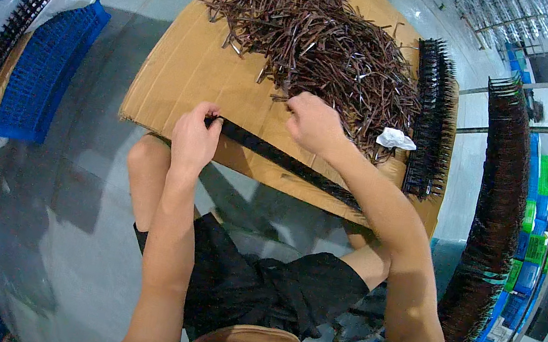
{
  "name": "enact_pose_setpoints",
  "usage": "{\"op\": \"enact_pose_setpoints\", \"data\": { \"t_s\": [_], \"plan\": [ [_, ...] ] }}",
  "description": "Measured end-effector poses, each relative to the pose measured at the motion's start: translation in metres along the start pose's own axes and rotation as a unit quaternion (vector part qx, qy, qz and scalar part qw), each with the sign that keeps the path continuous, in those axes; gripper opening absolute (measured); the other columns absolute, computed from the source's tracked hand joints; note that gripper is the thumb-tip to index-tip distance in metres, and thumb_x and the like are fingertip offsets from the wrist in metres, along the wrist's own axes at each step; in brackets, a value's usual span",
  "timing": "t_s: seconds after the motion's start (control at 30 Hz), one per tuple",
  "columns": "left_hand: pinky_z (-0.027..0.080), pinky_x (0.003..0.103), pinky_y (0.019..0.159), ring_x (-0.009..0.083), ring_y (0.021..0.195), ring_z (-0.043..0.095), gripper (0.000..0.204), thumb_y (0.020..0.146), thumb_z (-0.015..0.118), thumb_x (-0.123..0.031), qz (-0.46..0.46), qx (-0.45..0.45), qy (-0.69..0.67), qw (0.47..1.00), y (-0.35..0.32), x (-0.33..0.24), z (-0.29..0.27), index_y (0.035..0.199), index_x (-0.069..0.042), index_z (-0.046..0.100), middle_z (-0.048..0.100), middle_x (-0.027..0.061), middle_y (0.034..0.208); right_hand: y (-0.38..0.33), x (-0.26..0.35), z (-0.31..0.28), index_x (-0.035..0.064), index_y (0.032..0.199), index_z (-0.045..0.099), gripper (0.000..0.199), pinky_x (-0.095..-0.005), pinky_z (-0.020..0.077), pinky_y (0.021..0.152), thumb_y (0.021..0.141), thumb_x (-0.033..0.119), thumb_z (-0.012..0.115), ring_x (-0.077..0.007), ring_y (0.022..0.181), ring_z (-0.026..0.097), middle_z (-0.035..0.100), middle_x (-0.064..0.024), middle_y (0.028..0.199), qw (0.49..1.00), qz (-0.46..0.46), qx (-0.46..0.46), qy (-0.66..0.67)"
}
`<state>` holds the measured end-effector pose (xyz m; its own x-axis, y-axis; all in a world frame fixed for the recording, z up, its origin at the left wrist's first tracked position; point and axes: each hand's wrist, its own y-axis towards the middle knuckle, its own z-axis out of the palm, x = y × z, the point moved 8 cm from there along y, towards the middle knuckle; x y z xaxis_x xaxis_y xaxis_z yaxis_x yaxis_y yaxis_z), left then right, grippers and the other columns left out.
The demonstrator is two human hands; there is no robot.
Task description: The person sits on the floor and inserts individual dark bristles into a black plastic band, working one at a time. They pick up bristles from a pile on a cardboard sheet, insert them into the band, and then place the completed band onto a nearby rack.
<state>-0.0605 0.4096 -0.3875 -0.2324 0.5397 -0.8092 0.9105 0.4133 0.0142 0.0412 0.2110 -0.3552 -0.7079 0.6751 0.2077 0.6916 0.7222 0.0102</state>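
A long, narrow black strip [290, 163] lies slantwise along the near edge of the cardboard, its right end passing behind my right forearm. My left hand [195, 132] pinches the left end of this strip between thumb and fingers. At the near edge of a heap of thin, dark brown strips [326, 35], my right hand [314, 123] is closed, its fingertips against the pile. What those fingers hold, if anything, is hidden. The heap covers much of the far part of the brown cardboard [181, 76].
A row of black bristly strips [431, 118] stands along the cardboard's right side, by a crumpled white piece [396, 139]. Farther right hangs a long rack of dark strands [496, 208]. To the left are a blue crate [52, 69] and another bristly black row [8, 47].
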Motion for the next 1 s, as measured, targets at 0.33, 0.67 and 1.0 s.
{"op": "enact_pose_setpoints", "data": {
  "t_s": [0.33, 0.67, 1.0],
  "plan": [
    [0.051, 0.041, 0.074, 0.0358, 0.082, 0.066, 0.016, 0.084, 0.065, -0.016, -0.026, -0.022, -0.01, 0.999, 0.0, 0.0, -0.009, 0.092, -0.002, 0.066, 0.068, 0.0187, 0.085, 0.041, -0.019, 0.009, 0.0007, 0.099, 0.054, 0.02, -0.0449, 0.0532, 0.075, 0.082, 0.009, 0.061, -0.0377, 0.089, 0.064, 0.063, -0.0197, 0.09, 0.987, 0.108, 0.094, -0.069],
    [0.052, 0.039, 0.073, 0.0316, 0.08, 0.068, 0.017, 0.082, 0.067, -0.017, -0.046, -0.071, -0.058, 0.995, 0.012, 0.022, -0.014, 0.092, -0.003, 0.066, 0.07, 0.0156, 0.086, 0.024, -0.015, 0.008, 0.0033, 0.099, 0.06, 0.022, -0.0454, 0.0548, 0.07, 0.081, 0.015, 0.062, -0.0354, 0.084, 0.067, 0.068, -0.0183, 0.093, 0.981, 0.129, 0.134, -0.054],
    [0.052, 0.038, 0.069, 0.0316, 0.075, 0.067, 0.021, 0.083, 0.069, -0.021, -0.024, -0.173, -0.028, 0.984, 0.003, -0.003, -0.02, 0.091, -0.002, 0.069, 0.069, 0.0161, 0.08, 0.043, 0.011, 0.016, -0.0008, 0.109, 0.061, 0.033, -0.0365, 0.0517, 0.076, 0.085, 0.022, 0.062, -0.0315, 0.086, 0.067, 0.069, -0.019, 0.094, 0.954, 0.178, -0.046, 0.236]
  ]
}}
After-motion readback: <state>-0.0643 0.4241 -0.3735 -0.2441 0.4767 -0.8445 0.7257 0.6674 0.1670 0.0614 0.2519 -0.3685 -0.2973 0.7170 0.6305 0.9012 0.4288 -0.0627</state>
